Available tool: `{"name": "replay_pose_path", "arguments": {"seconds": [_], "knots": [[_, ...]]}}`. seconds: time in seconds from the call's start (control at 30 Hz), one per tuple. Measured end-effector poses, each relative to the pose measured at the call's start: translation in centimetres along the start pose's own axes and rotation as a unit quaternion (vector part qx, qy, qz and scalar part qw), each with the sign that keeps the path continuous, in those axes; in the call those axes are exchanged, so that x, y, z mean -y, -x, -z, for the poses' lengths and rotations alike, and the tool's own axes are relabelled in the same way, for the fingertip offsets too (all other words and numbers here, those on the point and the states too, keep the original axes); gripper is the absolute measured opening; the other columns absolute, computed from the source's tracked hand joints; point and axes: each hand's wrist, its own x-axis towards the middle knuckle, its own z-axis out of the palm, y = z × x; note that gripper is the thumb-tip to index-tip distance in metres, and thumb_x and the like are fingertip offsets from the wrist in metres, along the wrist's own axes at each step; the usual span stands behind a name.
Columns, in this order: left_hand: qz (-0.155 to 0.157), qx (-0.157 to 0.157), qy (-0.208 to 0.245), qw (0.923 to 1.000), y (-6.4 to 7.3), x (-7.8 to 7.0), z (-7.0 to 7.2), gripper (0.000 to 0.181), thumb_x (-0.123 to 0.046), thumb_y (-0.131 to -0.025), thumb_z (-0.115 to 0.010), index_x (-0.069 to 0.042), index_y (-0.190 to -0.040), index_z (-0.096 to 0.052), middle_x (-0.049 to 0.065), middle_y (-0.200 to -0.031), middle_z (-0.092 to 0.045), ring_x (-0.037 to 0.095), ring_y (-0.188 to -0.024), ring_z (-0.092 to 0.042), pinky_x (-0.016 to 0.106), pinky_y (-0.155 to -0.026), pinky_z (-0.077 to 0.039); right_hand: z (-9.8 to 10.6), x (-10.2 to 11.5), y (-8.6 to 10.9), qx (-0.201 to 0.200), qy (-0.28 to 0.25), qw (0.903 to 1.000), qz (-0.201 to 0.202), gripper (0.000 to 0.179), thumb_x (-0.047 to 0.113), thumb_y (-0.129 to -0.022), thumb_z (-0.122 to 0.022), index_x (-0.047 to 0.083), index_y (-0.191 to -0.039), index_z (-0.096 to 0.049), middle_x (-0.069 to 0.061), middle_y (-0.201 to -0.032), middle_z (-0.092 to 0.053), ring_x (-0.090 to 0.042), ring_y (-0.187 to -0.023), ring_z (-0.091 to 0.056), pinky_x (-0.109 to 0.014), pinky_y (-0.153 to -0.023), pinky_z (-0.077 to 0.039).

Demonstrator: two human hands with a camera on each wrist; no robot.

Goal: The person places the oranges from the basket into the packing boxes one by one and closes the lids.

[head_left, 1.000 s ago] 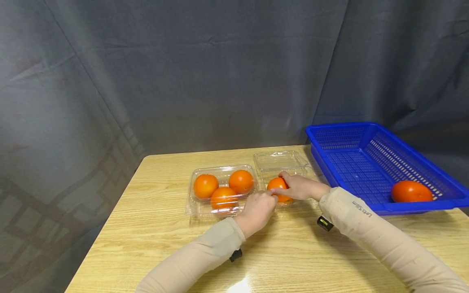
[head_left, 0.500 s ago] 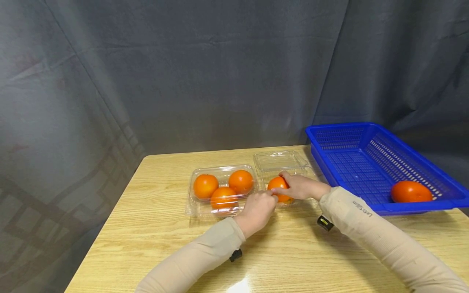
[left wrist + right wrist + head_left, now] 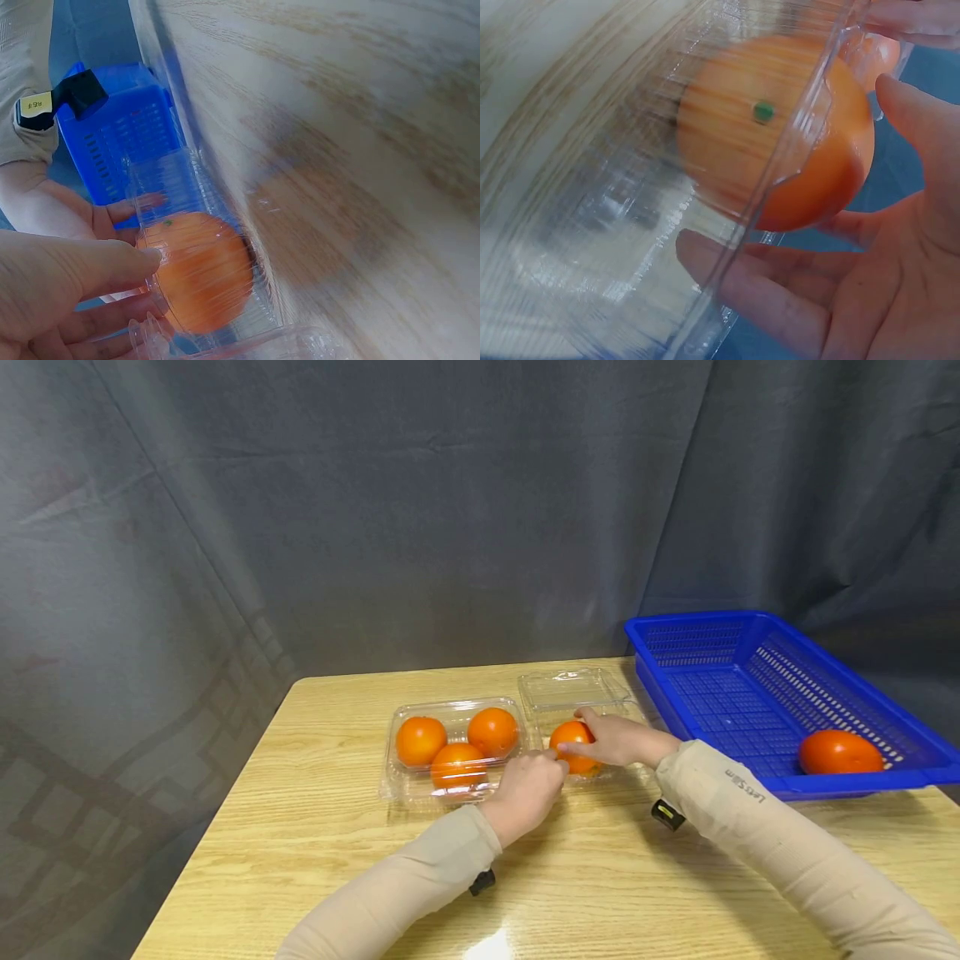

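Note:
An orange [image 3: 572,745] with a small green spot sits inside a clear plastic clamshell box [image 3: 630,210], its lid [image 3: 573,691] folded back. My left hand [image 3: 527,789] pinches the box's near-left edge, thumb on one side and fingers on the other in the left wrist view. Around the orange my right hand [image 3: 621,742] spreads loosely. The right wrist view has its thumb [image 3: 907,112] apart from the fruit and its fingertips [image 3: 697,255] inside the box wall. Left of these, a second clear box [image 3: 405,789] contains three oranges [image 3: 421,742].
At the right stands a blue plastic basket [image 3: 712,727], with one orange-red fruit [image 3: 840,752] in its near corner. The two clear boxes stand side by side on the wooden table [image 3: 300,827]. A grey curtain [image 3: 450,527] hangs behind the table.
The right hand has loosened and shifted slightly right and back from the orange, which has edged a little to the right. My left hand has stayed on the box edge.

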Motion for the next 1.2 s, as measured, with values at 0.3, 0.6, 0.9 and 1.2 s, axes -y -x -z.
{"name": "replay_pose_path", "arguments": {"seconds": [0.3, 0.6, 0.9, 1.2], "knots": [[0.006, 0.002, 0.003, 1.0000, -0.1, 0.0, 0.1, 0.003, -0.018, -0.081, -0.071, -0.018, -0.079, -0.068, -0.005, -0.076, -0.066, 0.007, -0.063, -0.062, 0.018, -0.049, -0.049, 0.6, -0.3, 0.3, -0.013, 0.008, 0.9999, 0.007, 0.077, 0.051, -0.090, -0.052, -0.007, -0.136, -0.030, -0.028, -0.111, -0.061, -0.038, -0.100, -0.061, -0.052, -0.089, -0.048], [0.006, 0.001, -0.001, 1.0000, -0.1, -0.1, 0.1, 0.004, -0.017, -0.081, -0.070, -0.019, -0.078, -0.068, -0.006, -0.074, -0.064, 0.006, -0.061, -0.061, 0.017, -0.049, -0.047, 1.6, -0.5, 1.1, -0.021, 0.019, 0.9996, 0.009, 0.076, 0.051, -0.091, -0.050, -0.007, -0.137, -0.032, -0.034, -0.126, -0.051, -0.046, -0.112, -0.054, -0.055, -0.093, -0.045], [0.002, -0.001, 0.007, 1.0000, 0.0, 0.0, 0.0, 0.004, -0.015, -0.079, -0.071, -0.017, -0.079, -0.068, -0.005, -0.073, -0.064, 0.006, -0.061, -0.061, 0.016, -0.049, -0.048, 2.8, -0.7, 1.7, -0.037, 0.035, 0.9986, 0.015, 0.067, 0.044, -0.091, -0.053, -0.006, -0.132, -0.040, -0.032, -0.124, -0.054, -0.045, -0.112, -0.055, -0.054, -0.093, -0.045], [0.004, -0.013, 0.003, 0.9999, 0.1, 0.0, 0.1, 0.006, -0.015, -0.079, -0.071, -0.018, -0.076, -0.067, -0.006, -0.071, -0.063, 0.006, -0.061, -0.060, 0.016, -0.048, -0.047, 4.5, -0.8, 2.7, -0.032, 0.043, 0.9985, 0.013, 0.058, 0.043, -0.092, -0.053, -0.003, -0.126, -0.047, -0.029, -0.120, -0.058, -0.039, -0.103, -0.060, -0.051, -0.086, -0.049]]}}
